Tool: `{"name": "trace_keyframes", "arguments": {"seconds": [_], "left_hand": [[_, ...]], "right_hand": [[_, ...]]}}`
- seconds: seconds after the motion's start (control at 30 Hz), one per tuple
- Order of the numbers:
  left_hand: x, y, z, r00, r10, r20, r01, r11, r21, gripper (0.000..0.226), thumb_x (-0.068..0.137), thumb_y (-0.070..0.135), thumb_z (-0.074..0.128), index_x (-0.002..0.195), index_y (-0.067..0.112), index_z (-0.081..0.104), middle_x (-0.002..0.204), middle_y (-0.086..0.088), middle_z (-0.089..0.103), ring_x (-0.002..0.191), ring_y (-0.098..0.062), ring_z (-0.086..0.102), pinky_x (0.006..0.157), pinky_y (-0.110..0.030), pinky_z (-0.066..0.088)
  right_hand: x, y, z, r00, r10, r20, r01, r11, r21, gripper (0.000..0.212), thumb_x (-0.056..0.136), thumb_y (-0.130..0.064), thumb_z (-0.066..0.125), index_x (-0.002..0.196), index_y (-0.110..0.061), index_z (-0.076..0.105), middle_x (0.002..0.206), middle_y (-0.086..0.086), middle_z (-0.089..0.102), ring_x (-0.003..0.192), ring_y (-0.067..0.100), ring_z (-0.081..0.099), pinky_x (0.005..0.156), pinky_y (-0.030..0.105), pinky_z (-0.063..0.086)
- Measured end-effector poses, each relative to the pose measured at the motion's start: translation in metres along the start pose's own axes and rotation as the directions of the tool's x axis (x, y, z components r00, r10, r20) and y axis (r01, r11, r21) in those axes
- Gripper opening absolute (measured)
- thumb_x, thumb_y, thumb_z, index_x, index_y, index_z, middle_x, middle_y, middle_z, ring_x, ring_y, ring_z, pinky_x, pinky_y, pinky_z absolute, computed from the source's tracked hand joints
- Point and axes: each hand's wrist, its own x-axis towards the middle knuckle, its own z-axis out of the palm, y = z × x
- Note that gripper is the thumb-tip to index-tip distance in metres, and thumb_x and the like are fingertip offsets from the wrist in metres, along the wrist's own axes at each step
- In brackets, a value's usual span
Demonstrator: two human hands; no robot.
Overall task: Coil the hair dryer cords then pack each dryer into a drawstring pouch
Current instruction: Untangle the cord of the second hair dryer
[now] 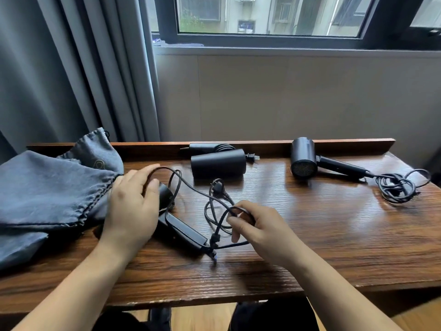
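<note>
Dryer [177, 226] at six o'clock lies under the left hand [133, 206], fingers pressing its head, handle running toward four o'clock. Right hand [260, 226] pinches the loose cord [191, 185], nearer its slack. Grey pouches [47, 187] at nine o'clock look flat, contents hidden. Two more dryers wait beyond.

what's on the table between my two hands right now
In the head view, the near hair dryer lies between the left hand and right hand, its handle pointing toward the right hand, with loose loops of its cord.
</note>
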Motion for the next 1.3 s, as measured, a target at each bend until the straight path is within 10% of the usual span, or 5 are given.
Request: {"name": "trace_keyframes", "arguments": {"seconds": [0.13, 0.47, 0.8, 1.1, 1.3], "left_hand": [[-0.035, 0.018, 0.011, 0.882, 0.472, -0.002, -0.462, 0.865, 0.196, 0.036, 0.087, 0.021, 0.063, 0.121, 0.010, 0.068, 0.126, -0.017, 0.047, 0.120, -0.034, 0.042, 0.109, -0.039, 0.031], [-0.064, 0.034, 0.047, 0.666, 0.729, 0.160, -0.742, 0.622, 0.252, 0.014, 0.088, 0.029, 0.072, 0.101, 0.024, 0.075, 0.123, -0.002, 0.067, 0.122, -0.026, 0.048, 0.108, -0.040, 0.030], [-0.052, 0.044, 0.075, 0.768, 0.323, 0.552, -0.556, 0.765, 0.326, 0.025, 0.061, 0.026, 0.086, 0.075, 0.023, 0.065, 0.085, 0.002, 0.049, 0.091, -0.024, 0.044, 0.087, -0.038, 0.030], [-0.043, 0.063, 0.080, 0.774, 0.116, 0.622, -0.483, 0.744, 0.462, 0.025, 0.096, 0.019, 0.048, 0.108, 0.016, 0.069, 0.122, -0.003, 0.036, 0.119, -0.029, 0.024, 0.105, -0.039, 0.024], [-0.036, 0.047, 0.069, 0.763, 0.173, 0.623, -0.309, 0.944, 0.117, 0.019, 0.098, 0.038, 0.052, 0.105, 0.028, 0.067, 0.135, 0.008, 0.037, 0.130, -0.016, 0.026, 0.103, -0.035, 0.018]], "right_hand": [[0.002, 0.000, 0.002, 0.993, 0.105, -0.055, -0.097, 0.985, 0.143, 0.012, 0.096, -0.020, 0.061, 0.089, -0.010, 0.060, 0.074, -0.001, 0.076, 0.055, 0.023, 0.043, 0.055, 0.037, 0.039], [0.002, 0.013, 0.016, 0.941, 0.250, -0.228, -0.170, 0.932, 0.320, 0.022, 0.092, -0.024, 0.067, 0.073, -0.015, 0.058, 0.054, -0.003, 0.062, 0.045, 0.015, 0.037, 0.049, 0.029, 0.029], [0.002, 0.023, 0.022, 0.904, 0.299, -0.307, -0.211, 0.934, 0.289, 0.022, 0.091, -0.026, 0.069, 0.078, -0.009, 0.065, 0.062, -0.009, 0.063, 0.050, 0.004, 0.043, 0.056, 0.026, 0.034], [0.010, 0.031, 0.016, 0.907, 0.303, -0.294, -0.198, 0.920, 0.338, 0.018, 0.089, -0.028, 0.073, 0.087, -0.011, 0.070, 0.058, -0.014, 0.059, 0.051, 0.001, 0.042, 0.058, 0.023, 0.033], [0.007, 0.032, 0.009, 0.892, 0.380, -0.245, -0.163, 0.775, 0.610, 0.008, 0.098, -0.017, 0.060, 0.098, -0.012, 0.066, 0.063, -0.007, 0.058, 0.053, 0.009, 0.044, 0.044, 0.022, 0.033]]}}
